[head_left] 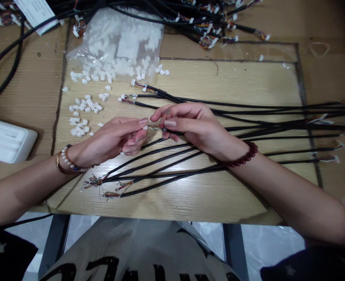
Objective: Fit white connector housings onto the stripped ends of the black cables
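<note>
One white connector (145,127), above the table (207,201), is pinched by the L hand (110,140); just right of it the R hand (200,127) grips thin wires (153,127), prob. keeping both ends steady. Loose connectors (91,104) lie left, prob. for quick reach; black cables (149,187) lie near.

The left forearm (29,191) and right forearm (295,191) angled inward, the left hand (110,138) pinching with thumb and curled fingers, the right hand (200,127) arched near it, its thumb pointing left in a 2nd pinch.
</note>
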### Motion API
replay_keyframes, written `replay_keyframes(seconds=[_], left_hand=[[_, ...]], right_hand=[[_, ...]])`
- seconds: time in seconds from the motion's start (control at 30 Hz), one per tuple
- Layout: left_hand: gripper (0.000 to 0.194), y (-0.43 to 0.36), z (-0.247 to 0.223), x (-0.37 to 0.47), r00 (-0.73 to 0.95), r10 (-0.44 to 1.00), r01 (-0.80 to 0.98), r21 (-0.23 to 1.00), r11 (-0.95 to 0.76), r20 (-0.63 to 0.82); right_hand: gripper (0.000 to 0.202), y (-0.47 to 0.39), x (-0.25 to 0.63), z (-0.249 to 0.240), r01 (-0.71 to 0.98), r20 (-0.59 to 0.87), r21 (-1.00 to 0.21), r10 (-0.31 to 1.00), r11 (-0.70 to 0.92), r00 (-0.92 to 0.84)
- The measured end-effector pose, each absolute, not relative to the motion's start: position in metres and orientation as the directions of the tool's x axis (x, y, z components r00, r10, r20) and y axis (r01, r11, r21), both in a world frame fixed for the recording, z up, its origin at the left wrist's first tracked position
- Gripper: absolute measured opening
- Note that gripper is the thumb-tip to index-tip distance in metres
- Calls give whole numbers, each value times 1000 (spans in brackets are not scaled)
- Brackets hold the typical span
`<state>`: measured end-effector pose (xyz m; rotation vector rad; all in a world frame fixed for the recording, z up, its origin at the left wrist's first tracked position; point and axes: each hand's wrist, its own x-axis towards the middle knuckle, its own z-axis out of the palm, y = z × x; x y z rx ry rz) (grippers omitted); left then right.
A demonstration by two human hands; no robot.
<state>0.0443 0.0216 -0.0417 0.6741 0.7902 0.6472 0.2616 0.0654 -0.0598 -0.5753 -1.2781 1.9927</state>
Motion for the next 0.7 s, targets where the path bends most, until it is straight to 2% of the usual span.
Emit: replay_keyframes(seconds=[0.23, 0.57, 0.7], left_hand=[[47, 21, -41, 46, 536, 737, -237, 764, 600, -412], [43, 21, -43, 44, 548, 726, -276, 730, 625, -414], [44, 21, -42, 46, 531, 739, -263, 749, 609, -414]], right_hand=[[9, 65, 263, -60, -275, -1, -924, 720, -267, -694], [17, 62, 262, -60, -167, 58, -983, 734, -76, -676], [15, 63, 262, -64, -171, 134, -985, 709, 20, -692]])
